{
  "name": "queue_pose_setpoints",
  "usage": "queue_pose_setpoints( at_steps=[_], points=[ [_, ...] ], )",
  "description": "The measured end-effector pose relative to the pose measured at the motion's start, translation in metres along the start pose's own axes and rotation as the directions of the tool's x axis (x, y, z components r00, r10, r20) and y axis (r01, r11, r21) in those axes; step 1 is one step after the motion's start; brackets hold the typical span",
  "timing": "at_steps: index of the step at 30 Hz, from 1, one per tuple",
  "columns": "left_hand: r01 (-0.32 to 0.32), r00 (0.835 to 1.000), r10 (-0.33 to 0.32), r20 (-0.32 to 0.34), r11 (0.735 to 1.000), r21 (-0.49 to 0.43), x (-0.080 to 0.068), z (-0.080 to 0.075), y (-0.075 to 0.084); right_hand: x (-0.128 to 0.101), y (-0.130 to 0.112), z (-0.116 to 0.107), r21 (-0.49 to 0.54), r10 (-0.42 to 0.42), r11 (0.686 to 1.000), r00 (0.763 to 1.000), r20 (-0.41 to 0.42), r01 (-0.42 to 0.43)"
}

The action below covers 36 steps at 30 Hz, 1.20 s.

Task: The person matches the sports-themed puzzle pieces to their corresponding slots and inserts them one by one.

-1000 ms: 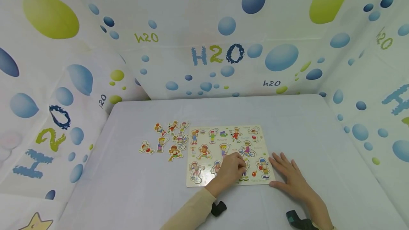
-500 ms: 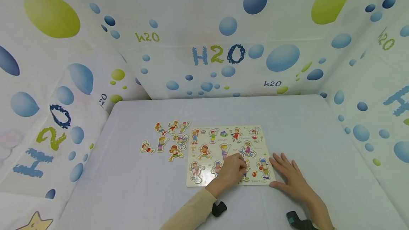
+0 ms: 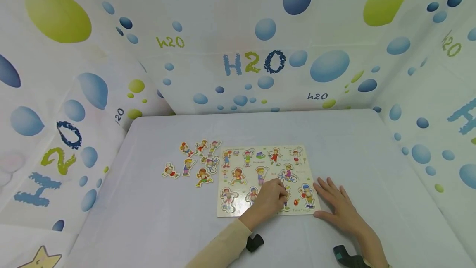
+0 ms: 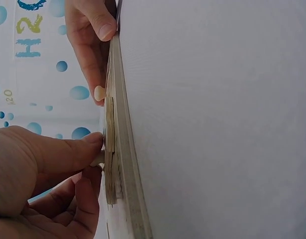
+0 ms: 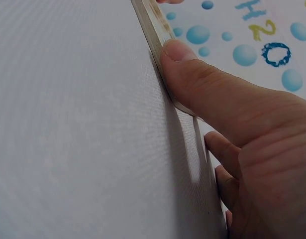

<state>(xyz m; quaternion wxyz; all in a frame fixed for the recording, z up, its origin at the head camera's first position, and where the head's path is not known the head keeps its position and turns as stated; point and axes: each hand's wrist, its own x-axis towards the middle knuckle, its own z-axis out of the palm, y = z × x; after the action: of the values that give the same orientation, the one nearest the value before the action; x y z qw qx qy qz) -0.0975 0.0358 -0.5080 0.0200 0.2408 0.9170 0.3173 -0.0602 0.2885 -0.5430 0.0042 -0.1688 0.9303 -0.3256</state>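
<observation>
A wooden peg puzzle board (image 3: pixel 239 210) printed with children playing sports lies flat on the table. My left hand (image 3: pixel 269 197) is over its lower middle. In the left wrist view, the thumb and a finger of that hand pinch the small knob (image 4: pixel 98 159) of a flat puzzle piece (image 4: pixel 109 124) low against the board. The hand hides most of this piece in the head view. My right hand (image 3: pixel 340 208) rests spread on the table at the board's right side. Its thumb (image 5: pixel 177 52) touches the board's edge near the corner in the right wrist view.
Several loose puzzle pieces (image 3: pixel 187 168) lie left of the board, some close to its edge. Other pieces, such as the one with the paddle player (image 3: pixel 307 196), sit on the board. A patterned sheet (image 3: pixel 208 69) hangs behind and beside the white table (image 3: pixel 148 218).
</observation>
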Motion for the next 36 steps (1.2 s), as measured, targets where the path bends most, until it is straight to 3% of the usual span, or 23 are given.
queue_pose_setpoints(
  at_steps=[6, 18, 23, 27, 31, 34, 36],
  points=[
    [0.006, 1.0, -0.006, 0.009, 1.0, 0.0, -0.002, -0.001, 0.001, 0.0, -0.002, -0.001, 0.001, 0.002, 1.0, 1.0, -0.005, -0.002],
    [-0.045, 0.999, 0.045, -0.009, 0.998, 0.038, -0.001, 0.0, -0.002, 0.0, -0.001, -0.001, 0.005, -0.008, 1.0, 1.0, -0.008, 0.008],
    [-0.013, 0.999, 0.014, -0.038, 0.999, 0.034, -0.005, -0.005, -0.001, 0.0, -0.002, -0.001, 0.009, -0.002, 1.0, 1.0, -0.003, 0.002],
    [0.021, 0.997, -0.022, -0.069, 0.999, -0.027, -0.008, -0.017, -0.003, 0.0, -0.002, -0.001, 0.013, 0.007, 1.0, 1.0, 0.004, -0.007],
    [0.032, 0.989, -0.049, -0.142, 0.992, -0.121, -0.01, -0.041, -0.01, -0.001, -0.001, -0.001, 0.011, 0.01, 1.0, 1.0, 0.007, -0.01],
    [0.016, 0.968, -0.059, -0.244, 0.985, -0.172, -0.012, -0.065, -0.022, 0.0, -0.001, -0.001, 0.005, 0.005, 1.0, 1.0, 0.0, -0.005],
    [0.007, 0.942, -0.062, -0.331, 0.986, -0.167, -0.015, -0.082, -0.035, 0.0, -0.001, 0.0, 0.006, 0.004, 1.0, 1.0, 0.002, -0.004]
  ],
)
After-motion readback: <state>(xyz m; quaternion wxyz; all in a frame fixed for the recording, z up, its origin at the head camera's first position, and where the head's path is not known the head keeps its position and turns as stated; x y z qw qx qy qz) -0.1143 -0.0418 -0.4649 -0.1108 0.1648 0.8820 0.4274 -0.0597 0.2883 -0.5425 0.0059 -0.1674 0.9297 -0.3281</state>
